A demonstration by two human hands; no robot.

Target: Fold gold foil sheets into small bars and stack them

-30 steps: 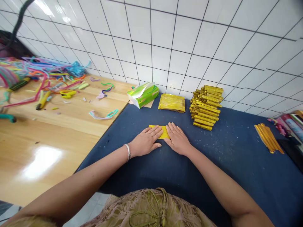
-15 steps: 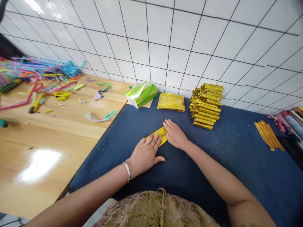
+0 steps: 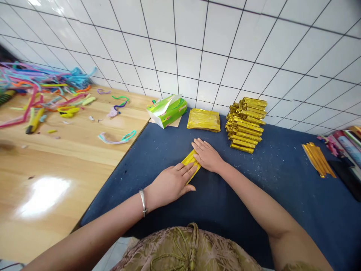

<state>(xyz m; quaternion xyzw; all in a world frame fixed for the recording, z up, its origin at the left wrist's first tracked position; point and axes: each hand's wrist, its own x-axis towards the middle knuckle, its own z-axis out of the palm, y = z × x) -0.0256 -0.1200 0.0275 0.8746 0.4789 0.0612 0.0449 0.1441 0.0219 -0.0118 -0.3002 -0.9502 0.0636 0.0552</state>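
Note:
A folded strip of gold foil paper (image 3: 188, 158) lies slantwise on the dark blue table cover. My left hand (image 3: 172, 184) rests flat across its lower part, fingers stretched out and thumb apart. On its upper end my right hand (image 3: 208, 156) presses down, palm flat with the fingers extended. Both hands hide much of the strip. Beyond them lies a flat stack of gold foil sheets (image 3: 203, 120). To the right of that rises a pile of folded gold strips (image 3: 245, 126).
A green tissue pack (image 3: 167, 111) stands by the tiled wall. On the wooden table (image 3: 93, 188) at left lie tangled pipe cleaners (image 3: 42, 81) and a yellow-black cutter (image 3: 34, 121). Several orange-gold strips (image 3: 318, 159) and a black object (image 3: 346, 178) sit at right.
The gold strip has turned to a steeper slant under my hands. My left hand has shifted slightly toward the lower left. My right hand stays at the upper end, a little higher.

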